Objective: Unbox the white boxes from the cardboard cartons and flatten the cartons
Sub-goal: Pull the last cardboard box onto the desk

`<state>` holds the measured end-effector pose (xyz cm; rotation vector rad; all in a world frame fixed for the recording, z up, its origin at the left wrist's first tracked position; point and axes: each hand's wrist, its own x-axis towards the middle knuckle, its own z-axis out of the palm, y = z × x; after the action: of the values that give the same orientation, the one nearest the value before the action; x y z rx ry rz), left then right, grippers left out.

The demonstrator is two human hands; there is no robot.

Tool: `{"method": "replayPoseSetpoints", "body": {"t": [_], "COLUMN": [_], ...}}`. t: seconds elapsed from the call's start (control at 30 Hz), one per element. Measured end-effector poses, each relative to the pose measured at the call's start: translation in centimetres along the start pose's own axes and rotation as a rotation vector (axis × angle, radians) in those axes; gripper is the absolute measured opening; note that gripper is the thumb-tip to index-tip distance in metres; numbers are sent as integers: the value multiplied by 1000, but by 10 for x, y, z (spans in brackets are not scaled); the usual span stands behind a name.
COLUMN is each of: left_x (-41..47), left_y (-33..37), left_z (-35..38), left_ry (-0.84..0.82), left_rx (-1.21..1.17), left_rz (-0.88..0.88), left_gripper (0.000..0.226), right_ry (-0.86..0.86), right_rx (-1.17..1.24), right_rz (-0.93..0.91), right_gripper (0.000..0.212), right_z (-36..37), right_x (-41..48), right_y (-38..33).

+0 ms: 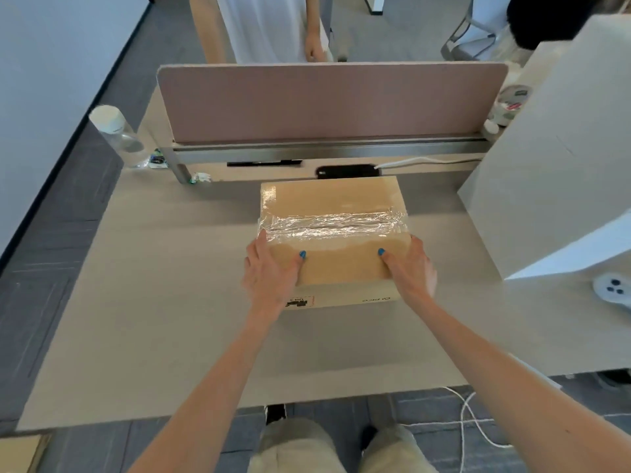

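As I watched the head feed, the cardboard carton [331, 206] sat on the desk [153, 302] just in front of the pink divider [324, 104], a little right of the divider's middle; its top flaps were closed, and a crinkled band of clear tape [331, 227] ran across the lid from side to side. Left hand [269, 271] gripped the carton's near left corner, thumb laid on the lid, fingers down the side wall; right hand [408, 268] gripped the near right corner the same way, thumb on top, fingers mostly hidden round the side; blue polish showed on both thumbnails. A label [298, 302] sat on the carton's front wall, too blurred for me to read. At the divider's left end stood a clear bottle [119, 134] with a white cap; at its right end a large white object [553, 165] leaned over the desk; a black cable slot [346, 171] lay at the divider's foot, just behind the carton; beyond the divider stood another person [259, 25] in a light garment.
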<state>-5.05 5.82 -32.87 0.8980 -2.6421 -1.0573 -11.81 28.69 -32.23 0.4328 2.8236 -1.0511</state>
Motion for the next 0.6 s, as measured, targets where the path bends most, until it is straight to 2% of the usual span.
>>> {"method": "replayPoseSetpoints", "body": {"t": [0.17, 0.37, 0.53, 0.6], "left_x": [-72, -118, -117, -115], "left_y": [26, 45, 45, 47], "left_z": [33, 59, 61, 59], "left_ry": [46, 13, -70, -48], "left_rx": [-54, -69, 196, 322], "left_rz": [-8, -27, -2, 13], "left_gripper": [89, 97, 94, 89], "right_ry": [-17, -23, -105, -140], "right_rx": [-16, -15, 36, 72], "right_rz": [-33, -51, -76, -78], "right_gripper": [63, 69, 67, 66], "right_z": [-48, -83, -95, -98], "right_x": [-8, -13, -10, -8], "right_y": [60, 110, 120, 122]}}
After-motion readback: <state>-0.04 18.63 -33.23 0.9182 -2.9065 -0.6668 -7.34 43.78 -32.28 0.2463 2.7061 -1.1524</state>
